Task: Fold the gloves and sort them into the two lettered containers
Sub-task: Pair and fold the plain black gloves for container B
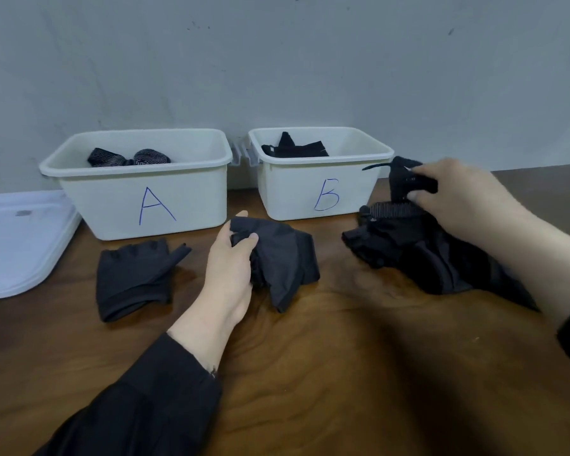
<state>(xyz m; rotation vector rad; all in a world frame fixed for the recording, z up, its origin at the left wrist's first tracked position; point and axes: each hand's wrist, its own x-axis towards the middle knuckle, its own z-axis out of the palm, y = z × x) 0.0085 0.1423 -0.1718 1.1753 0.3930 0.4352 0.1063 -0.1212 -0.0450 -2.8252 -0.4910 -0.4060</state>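
Your left hand [231, 268] sits at the centre of the frame with thumb and fingers pinched on a crumpled dark grey fabric glove [283, 261], soft and matte, which lies bunched on the glossy brown wood-grain table [343, 373]. Your right hand [468, 199], at the right of the frame, is closed on a small black knitted glove [405, 179], lifted just above a heap of black gloves [418, 255] whose top piece shows a ribbed, comb-like cuff. A thin cord or loop sticks out to the left of the lifted glove.

Left of centre, a flat dark grey fingerless glove [132, 278] lies spread on the table, apart from your left hand, its thumb pointing to the right.

Across the upper middle stand two white rectangular plastic tubs with rolled rims, side by side and nearly touching at their clip handles. The left tub [145, 205] bears a hand-drawn blue "A" and holds black mesh-patterned gloves [129, 158]. The right tub [310, 195] bears a blue "B" and holds plain black folded gloves [293, 148].

At the left edge lie stacked white plastic lids [17, 245] with rounded corners, partly behind tub A. A scuffed grey wall [277, 60] fills the top of the frame. Both of your sleeves are black.
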